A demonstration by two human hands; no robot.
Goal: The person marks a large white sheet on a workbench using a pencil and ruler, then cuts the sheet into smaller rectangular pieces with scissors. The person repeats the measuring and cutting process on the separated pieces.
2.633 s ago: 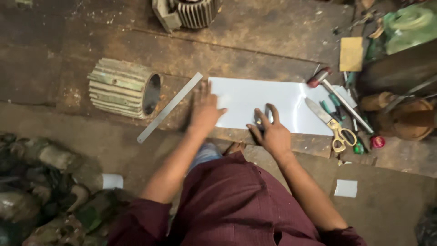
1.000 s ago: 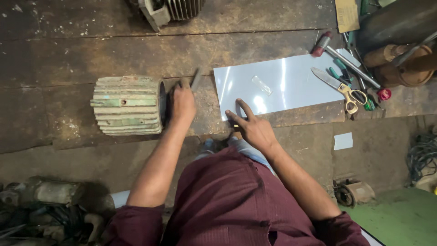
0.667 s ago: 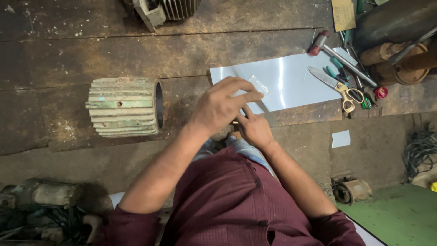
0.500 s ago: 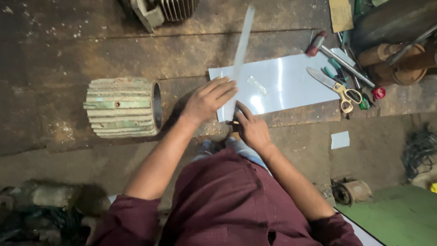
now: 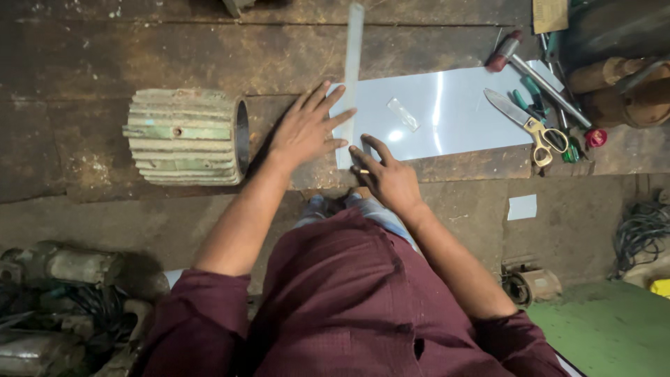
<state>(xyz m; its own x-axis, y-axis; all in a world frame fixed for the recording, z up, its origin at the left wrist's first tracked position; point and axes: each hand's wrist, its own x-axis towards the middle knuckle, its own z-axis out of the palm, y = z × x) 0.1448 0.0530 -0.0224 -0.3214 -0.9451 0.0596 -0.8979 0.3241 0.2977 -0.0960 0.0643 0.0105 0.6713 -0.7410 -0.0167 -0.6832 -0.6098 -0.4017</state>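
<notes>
Left hand (image 5: 307, 132) flat on ruler (image 5: 351, 77), right hand (image 5: 386, 178) pinching pencil (image 5: 361, 170) beside it

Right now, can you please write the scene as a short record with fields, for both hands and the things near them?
Left hand: left hand lies flat, fingers spread, pressing on the metal ruler
Right hand: right hand at the ruler's near end, pinching a small pencil-like stick; grip detail unclear
Ruler: lies across the left end of the white sheet
On sheet: scissors, hammer
Left side: ribbed green motor housing
Surface: worn wooden boards
</notes>
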